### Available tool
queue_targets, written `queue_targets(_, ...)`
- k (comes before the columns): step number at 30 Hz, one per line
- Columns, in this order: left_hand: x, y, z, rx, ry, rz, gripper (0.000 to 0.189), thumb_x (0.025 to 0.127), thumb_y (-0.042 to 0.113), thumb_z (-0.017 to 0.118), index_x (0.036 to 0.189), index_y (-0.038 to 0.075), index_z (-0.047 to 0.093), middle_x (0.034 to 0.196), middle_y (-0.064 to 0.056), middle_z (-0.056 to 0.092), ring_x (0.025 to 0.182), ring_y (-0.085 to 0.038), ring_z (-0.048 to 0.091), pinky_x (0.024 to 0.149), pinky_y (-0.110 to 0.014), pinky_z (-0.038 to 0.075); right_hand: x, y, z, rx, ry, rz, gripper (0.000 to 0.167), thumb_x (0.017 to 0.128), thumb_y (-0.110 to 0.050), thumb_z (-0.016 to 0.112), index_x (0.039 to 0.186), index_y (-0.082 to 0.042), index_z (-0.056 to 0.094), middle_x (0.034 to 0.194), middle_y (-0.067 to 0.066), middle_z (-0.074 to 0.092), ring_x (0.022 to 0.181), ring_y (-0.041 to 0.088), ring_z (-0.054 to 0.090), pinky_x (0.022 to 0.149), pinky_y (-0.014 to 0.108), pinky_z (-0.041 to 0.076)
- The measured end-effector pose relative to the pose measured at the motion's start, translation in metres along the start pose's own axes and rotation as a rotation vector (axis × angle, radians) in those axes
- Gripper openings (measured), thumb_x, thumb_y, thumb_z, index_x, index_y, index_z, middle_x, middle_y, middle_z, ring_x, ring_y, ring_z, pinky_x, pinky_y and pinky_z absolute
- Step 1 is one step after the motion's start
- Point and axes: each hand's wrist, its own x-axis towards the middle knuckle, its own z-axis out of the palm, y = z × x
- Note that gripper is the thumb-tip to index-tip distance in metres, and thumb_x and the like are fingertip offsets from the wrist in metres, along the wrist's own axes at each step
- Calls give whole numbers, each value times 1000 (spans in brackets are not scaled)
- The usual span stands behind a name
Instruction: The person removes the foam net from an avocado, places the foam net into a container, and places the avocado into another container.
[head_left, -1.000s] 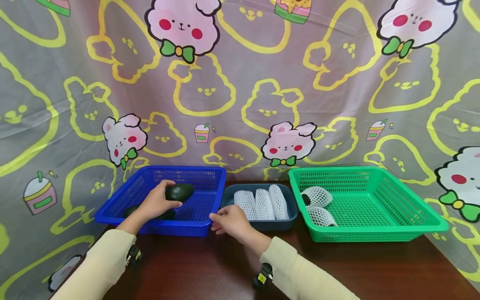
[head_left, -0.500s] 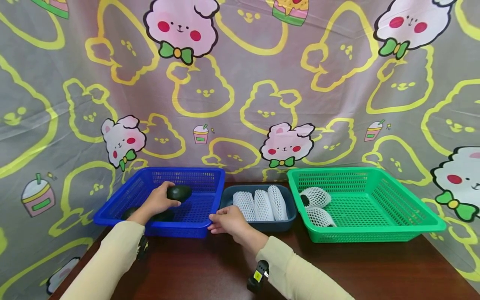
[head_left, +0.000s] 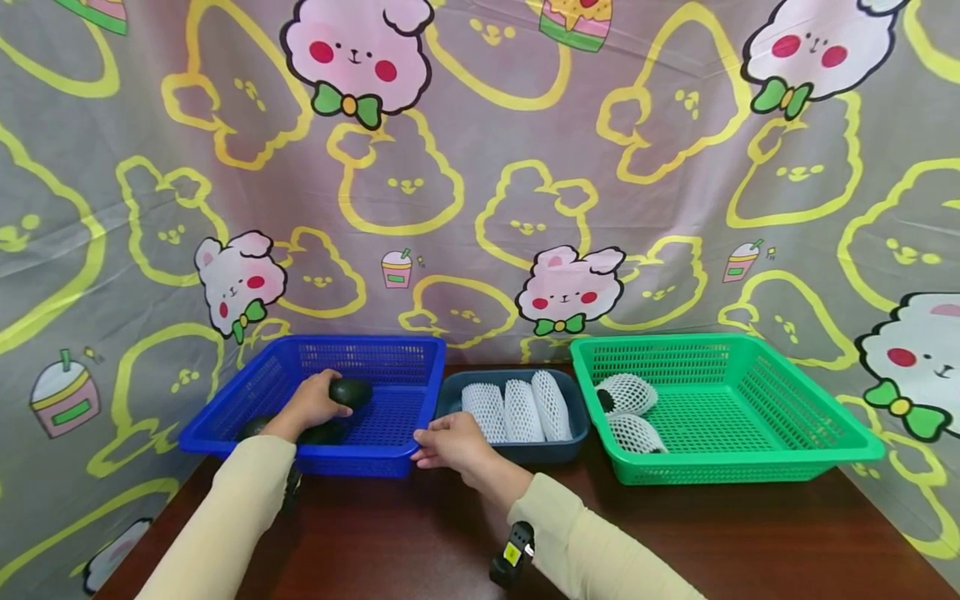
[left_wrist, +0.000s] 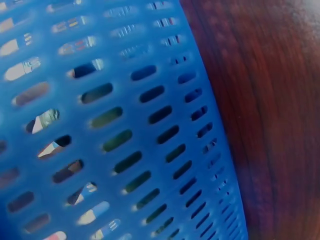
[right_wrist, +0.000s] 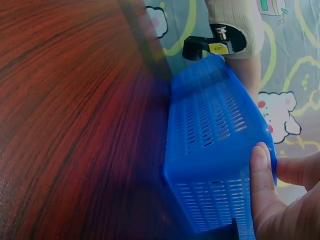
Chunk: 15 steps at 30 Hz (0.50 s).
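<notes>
A dark green avocado [head_left: 352, 392] sits low in the blue plastic basket [head_left: 372, 342], and my left hand [head_left: 311, 403] holds it from the left side. More avocados [head_left: 324, 432] lie in that basket near its front wall, partly covered by the left hand and wrist. My right hand [head_left: 459, 442] pinches the basket's near right corner; the right wrist view shows the thumb [right_wrist: 261, 170] on the outside of the rim. Only the slotted wall of the blue basket [left_wrist: 165, 120] and the tabletop fill the left wrist view, so the left fingers are hidden there.
A dark grey tray [head_left: 577, 433] with white foam net sleeves [head_left: 522, 410] stands right of the blue basket. Further right, a green basket [head_left: 757, 468] contains two net-covered fruits [head_left: 632, 393]. Behind everything hangs a printed cloth [head_left: 480, 167]; the brown table [head_left: 390, 533] extends in front.
My left hand and the avocado have moved slightly down and left into the blue basket. The right hand stays at the basket's corner. The head view has shifted slightly.
</notes>
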Motion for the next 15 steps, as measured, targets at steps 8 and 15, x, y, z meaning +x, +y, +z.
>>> queue_targets(8, 3, -4, 2, 38, -22, -27, 69, 75, 14, 83, 127, -14, 48, 123, -36, 52, 111, -51, 50, 90, -57, 42, 1, 0, -1, -16, 1, -7, 14, 92, -1, 64, 96, 12, 63, 75, 16, 68, 60, 17, 67, 59, 31, 57)
queue_targets(15, 4, -3, 2, 93, -61, -30, 67, 77, 13, 81, 128, -15, 48, 123, -36, 53, 112, -52, 50, 92, -57, 41, 0, -1, 0, -24, -1, -2, 12, 92, -1, 63, 94, 11, 64, 74, 15, 68, 60, 16, 66, 60, 30, 57)
